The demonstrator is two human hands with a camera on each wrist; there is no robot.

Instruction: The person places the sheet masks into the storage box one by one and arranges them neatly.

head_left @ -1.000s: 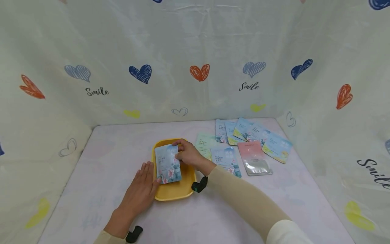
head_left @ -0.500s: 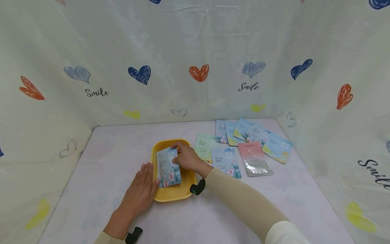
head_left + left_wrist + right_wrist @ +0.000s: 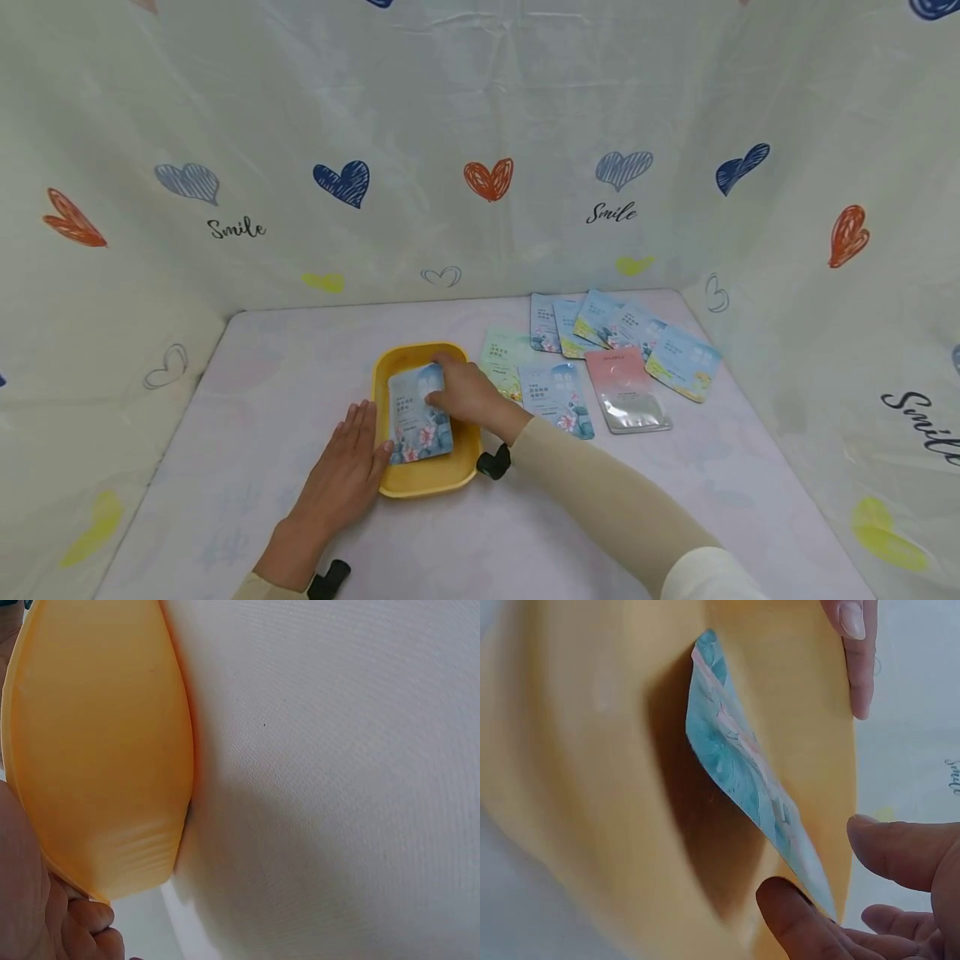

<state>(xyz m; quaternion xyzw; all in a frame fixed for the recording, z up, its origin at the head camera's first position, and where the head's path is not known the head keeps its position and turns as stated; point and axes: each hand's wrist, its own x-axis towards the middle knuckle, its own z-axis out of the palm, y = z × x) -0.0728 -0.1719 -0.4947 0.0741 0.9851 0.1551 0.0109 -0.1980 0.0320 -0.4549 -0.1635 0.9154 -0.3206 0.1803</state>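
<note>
A blue floral sheet mask packet (image 3: 420,414) lies in the yellow tray (image 3: 427,481). In the right wrist view the packet (image 3: 739,750) is tilted over its shadow. My right hand (image 3: 471,390) is at its upper right edge. One finger (image 3: 787,911) touches the packet's end from below, while the thumb (image 3: 892,851) stands apart from it. My left hand (image 3: 341,467) rests along the tray's left side, fingers straight and thumb at the rim. In the left wrist view, that hand (image 3: 30,900) is against the tray wall (image 3: 105,750).
Right of the tray lie a green packet (image 3: 504,354), another blue floral packet (image 3: 551,396) and a pink-and-silver one (image 3: 628,387). Behind them several blue packets (image 3: 682,362) overlap. A heart-printed curtain (image 3: 420,108) surrounds the pale table (image 3: 262,375).
The packet has moved slightly toward me and lower in the tray. My right hand moved with it, and its thumb now stands off the packet. My left hand has stayed at the tray.
</note>
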